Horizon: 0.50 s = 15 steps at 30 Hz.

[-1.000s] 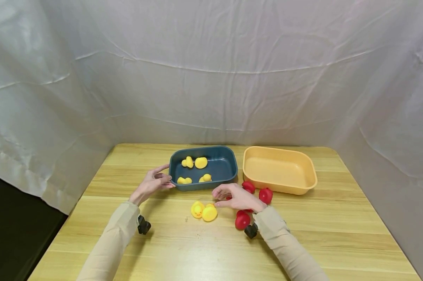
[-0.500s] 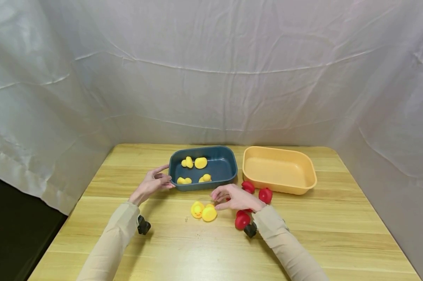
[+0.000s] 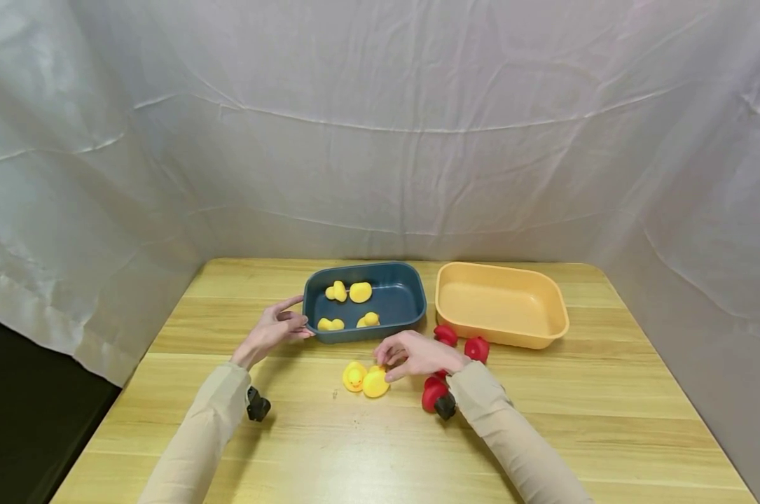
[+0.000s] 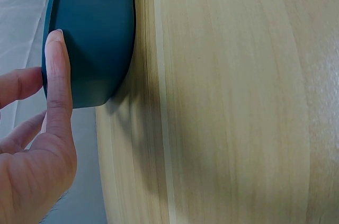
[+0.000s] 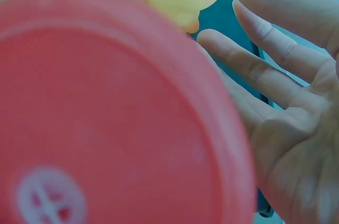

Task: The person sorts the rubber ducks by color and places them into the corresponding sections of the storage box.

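Foreground: two smooth yellow toy ducks, probably rubber, lie side by side on the pale wooden table [image 3: 329, 448], the left one [image 3: 354, 376] facing the viewer. At the right one [image 3: 375, 385] is the person's right hand [image 3: 411, 352], its thumb and fingers parted about the duck's edge; firm contact cannot be told. A sound pick-up would likely close thumb and fingertips evenly on the rounded body and lift straight, sparing the neighbour. Rounded red toys [image 3: 434, 394] lie beneath the forearm; low wrist travel might roll them. Farther: the left hand [image 3: 272, 330], fingers extended, touches the end of a dark-blue rectangular tub [image 3: 354, 335] containing four yellow ducks. Markings: a pale cross-patterned disc [image 5: 51, 197] on one red underside; no lettering is legible.
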{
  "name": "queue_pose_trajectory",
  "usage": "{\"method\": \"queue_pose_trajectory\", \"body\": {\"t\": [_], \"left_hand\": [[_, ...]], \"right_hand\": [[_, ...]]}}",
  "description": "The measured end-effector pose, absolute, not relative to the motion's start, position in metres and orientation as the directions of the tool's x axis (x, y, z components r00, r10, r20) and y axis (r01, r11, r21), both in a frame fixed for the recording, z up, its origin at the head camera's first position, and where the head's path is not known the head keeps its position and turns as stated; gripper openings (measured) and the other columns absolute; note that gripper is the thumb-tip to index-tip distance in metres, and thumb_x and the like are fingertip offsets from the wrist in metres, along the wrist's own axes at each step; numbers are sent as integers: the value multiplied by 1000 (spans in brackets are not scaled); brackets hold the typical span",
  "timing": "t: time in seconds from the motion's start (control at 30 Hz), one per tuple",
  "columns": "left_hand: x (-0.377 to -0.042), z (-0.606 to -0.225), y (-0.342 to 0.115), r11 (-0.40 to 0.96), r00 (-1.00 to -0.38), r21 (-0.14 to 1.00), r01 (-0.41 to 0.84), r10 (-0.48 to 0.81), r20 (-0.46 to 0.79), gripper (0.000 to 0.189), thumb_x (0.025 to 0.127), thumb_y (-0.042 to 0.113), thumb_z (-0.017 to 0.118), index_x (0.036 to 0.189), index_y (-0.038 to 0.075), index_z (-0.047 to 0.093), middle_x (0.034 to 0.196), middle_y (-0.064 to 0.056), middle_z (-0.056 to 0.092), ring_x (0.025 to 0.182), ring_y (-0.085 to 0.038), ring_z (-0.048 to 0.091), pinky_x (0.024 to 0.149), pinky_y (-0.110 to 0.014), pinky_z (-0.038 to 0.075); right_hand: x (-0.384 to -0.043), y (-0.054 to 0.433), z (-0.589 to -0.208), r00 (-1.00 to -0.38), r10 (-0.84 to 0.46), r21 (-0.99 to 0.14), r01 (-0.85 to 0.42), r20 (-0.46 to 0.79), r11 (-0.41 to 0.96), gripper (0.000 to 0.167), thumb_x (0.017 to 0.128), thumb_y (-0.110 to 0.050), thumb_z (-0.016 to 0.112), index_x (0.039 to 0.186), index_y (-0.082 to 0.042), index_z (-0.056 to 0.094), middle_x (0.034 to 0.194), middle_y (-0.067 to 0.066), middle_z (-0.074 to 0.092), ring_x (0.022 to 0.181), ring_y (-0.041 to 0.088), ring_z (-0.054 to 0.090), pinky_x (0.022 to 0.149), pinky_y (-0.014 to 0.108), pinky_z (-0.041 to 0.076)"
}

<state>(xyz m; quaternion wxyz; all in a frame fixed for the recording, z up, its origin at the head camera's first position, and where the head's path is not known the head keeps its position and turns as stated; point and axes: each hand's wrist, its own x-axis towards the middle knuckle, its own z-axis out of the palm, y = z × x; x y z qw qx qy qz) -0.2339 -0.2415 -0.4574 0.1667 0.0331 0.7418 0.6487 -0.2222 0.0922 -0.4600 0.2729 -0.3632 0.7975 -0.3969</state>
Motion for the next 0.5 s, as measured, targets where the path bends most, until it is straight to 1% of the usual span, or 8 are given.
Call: {"method": "queue_pose_trajectory", "body": {"t": [0.17,0.4,0.5], "left_hand": [[-234,-456,-241,164,-942,973,-163,267,-203,66,102,5,54,159,1,21,102,-12,68,84,-14,75,88,-32,63],[-234,-457,-242,167,-941,972,-162,270,-204,67,102,5,54,160,1,21,104,-14,68,85,-14,75,89,-33,63],[-234,-457,-242,166,-941,972,-164,270,-205,67,102,5,54,160,1,21,105,-15,68,85,-14,75,89,-33,62]], "right_hand": [[-226,89,-461,-560,-814,-820,-386,-155,422,21,86,-9,80,101,0,68,119,15,70,102,17,68,98,33,59],[-230,83,-460,-543,-817,-789,-409,-193,458,19,85,-9,80,99,-4,69,115,10,71,99,13,68,91,24,60],[-231,82,-459,-536,-821,-777,-426,-196,463,18,85,-8,80,98,-3,68,113,9,71,97,14,68,88,20,59]]}}
